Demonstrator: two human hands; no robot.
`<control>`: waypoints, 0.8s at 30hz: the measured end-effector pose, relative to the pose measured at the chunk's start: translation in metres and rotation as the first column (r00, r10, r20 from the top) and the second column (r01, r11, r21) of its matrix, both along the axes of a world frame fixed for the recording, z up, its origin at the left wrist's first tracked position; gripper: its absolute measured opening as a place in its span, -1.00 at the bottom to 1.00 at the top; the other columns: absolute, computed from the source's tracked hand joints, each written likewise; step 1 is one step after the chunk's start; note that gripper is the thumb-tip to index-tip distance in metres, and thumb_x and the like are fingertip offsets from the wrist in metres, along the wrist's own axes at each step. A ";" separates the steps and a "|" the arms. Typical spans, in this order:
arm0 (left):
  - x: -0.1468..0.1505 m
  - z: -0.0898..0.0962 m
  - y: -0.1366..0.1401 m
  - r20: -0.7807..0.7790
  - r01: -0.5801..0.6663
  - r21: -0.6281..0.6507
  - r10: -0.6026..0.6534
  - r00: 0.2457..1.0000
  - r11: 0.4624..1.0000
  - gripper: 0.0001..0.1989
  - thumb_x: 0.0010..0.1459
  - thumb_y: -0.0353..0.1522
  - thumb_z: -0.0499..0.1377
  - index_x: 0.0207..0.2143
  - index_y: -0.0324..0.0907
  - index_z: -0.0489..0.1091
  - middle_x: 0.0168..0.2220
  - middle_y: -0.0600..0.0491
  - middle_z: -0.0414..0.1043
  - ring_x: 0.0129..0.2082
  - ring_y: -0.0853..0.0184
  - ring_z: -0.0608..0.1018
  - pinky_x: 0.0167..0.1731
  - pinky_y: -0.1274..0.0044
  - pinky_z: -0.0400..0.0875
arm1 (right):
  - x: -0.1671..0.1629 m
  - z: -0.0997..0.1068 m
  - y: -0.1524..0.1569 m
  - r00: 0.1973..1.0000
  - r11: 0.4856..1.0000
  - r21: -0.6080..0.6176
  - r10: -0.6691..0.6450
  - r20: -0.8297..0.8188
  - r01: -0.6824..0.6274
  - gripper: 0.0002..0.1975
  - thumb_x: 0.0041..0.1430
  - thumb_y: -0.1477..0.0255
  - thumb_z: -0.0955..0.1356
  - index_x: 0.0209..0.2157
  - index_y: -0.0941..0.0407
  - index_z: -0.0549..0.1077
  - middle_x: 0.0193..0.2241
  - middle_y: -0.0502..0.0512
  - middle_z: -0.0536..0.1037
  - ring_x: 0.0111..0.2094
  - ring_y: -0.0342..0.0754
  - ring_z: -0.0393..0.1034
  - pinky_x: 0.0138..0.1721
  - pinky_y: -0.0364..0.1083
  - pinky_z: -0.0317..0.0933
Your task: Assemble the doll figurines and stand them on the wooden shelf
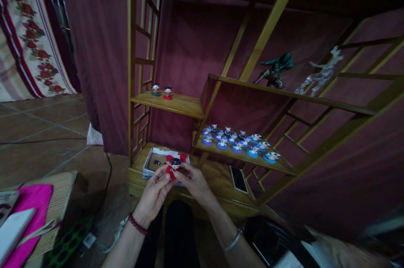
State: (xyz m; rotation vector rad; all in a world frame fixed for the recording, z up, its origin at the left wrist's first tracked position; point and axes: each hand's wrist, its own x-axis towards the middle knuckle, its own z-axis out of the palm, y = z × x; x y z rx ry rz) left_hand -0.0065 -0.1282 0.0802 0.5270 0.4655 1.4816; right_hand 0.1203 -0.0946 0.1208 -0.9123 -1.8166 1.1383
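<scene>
A small figurine (174, 165) with black hair and a red base is held between both of my hands. The fingers of my left hand (158, 188) close on its base from the left. From the other side, my right hand (194, 181) grips it with thumb and fingers. Just behind them lies an open cardboard box (150, 162) holding more red pieces and a small dark one, partly hidden by my hands. Two similar figurines, one on a grey base (155, 89) and one on a red base (168, 93), stand on the upper left shelf (179, 106).
Several purple- and blue-based figurines (238, 146) fill the middle shelf (208, 149). A phone (238, 179) lies on the bottom board at right. A dark green statue (274, 70) and a clear statue (322, 72) stand higher up. Wooden posts (131, 62) frame the left side.
</scene>
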 end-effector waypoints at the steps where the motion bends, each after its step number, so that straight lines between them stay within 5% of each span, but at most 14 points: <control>1: 0.000 0.000 0.001 0.000 0.001 -0.003 -0.001 1.000 1.000 -0.72 -0.07 -0.46 0.20 -0.22 -0.18 0.37 -0.20 0.01 0.44 -0.20 0.36 0.46 -0.06 0.46 0.27 | -0.001 -0.001 0.001 1.000 1.000 -0.019 -0.013 -0.016 0.012 -0.75 -0.03 0.28 0.32 -0.31 0.12 0.42 -0.33 0.03 0.49 -0.29 -0.09 0.36 -0.22 -0.09 0.24; 8: 0.000 0.000 0.005 -0.019 0.002 0.014 -0.002 1.000 1.000 -0.72 -0.07 -0.46 0.19 -0.22 -0.19 0.37 -0.17 0.00 0.42 -0.18 0.34 0.45 -0.06 0.47 0.26 | -0.007 -0.002 0.006 0.995 0.993 -0.098 -0.069 -0.073 0.062 -0.75 -0.11 0.25 0.36 -0.42 0.13 0.44 -0.42 0.02 0.50 -0.35 -0.08 0.37 -0.26 -0.08 0.25; 24: -0.007 0.017 0.030 -0.035 -0.022 0.015 0.023 0.999 1.000 -0.73 -0.06 -0.46 0.19 -0.22 -0.20 0.37 -0.18 0.01 0.41 -0.15 0.35 0.43 -0.13 0.56 0.31 | -0.011 0.014 0.027 0.995 0.996 -0.071 0.054 -0.080 -0.059 -0.65 -0.11 0.27 0.37 -0.23 0.11 0.40 -0.29 0.03 0.48 -0.24 -0.06 0.35 -0.18 -0.06 0.22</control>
